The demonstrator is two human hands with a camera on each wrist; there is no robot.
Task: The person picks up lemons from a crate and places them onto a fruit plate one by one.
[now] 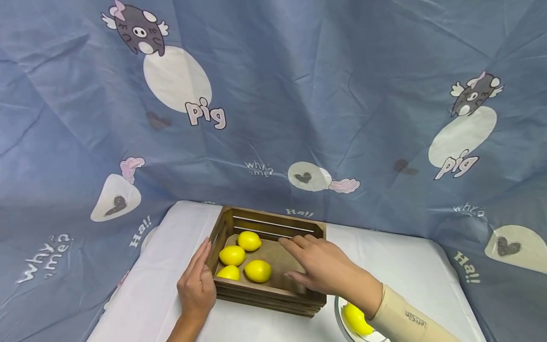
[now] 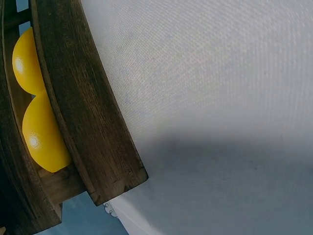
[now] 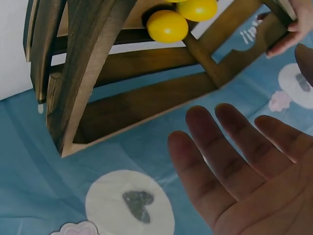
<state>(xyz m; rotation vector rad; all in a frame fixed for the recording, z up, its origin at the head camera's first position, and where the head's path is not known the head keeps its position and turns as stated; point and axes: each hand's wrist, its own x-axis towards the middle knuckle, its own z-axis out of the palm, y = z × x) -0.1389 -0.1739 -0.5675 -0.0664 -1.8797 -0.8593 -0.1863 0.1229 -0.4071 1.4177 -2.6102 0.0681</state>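
Wooden crate (image 1: 273,289): we find it on the white tablecloth (image 1: 406,266), set toward the back of the table, its long slatted sides running left to right. In the right wrist view the crate (image 3: 132,63) shows its slats and corner post from outside.

Lemons in crate: we count four. One lemon at the back (image 1: 249,241), one at mid-left (image 1: 232,255), one at the front-left corner (image 1: 228,272), one at front-centre (image 1: 258,270). All four lie in the left half of the crate floor. The left wrist view shows two of them (image 2: 41,137) behind the crate's slat (image 2: 83,112).

Left hand (image 1: 196,285): we see it laid flat against the crate's left end wall, fingers straight and together, pointing away from the person. It grips nothing.

Right hand (image 1: 325,268): we see it above the right half of the crate, palm down, fingers extended and slightly spread, nothing between them. The right wrist view confirms the hand (image 3: 244,171) with fingers straight and apart.

Sleeve (image 1: 406,320): beige, on the right forearm.

Plate (image 1: 342,323): at the crate's front-right corner, partly covered by the right forearm; a fifth lemon (image 1: 356,319) lies on it.

Backdrop (image 1: 299,95): blue cloth printed with cartoon pigs and words, hanging behind and beside the table.
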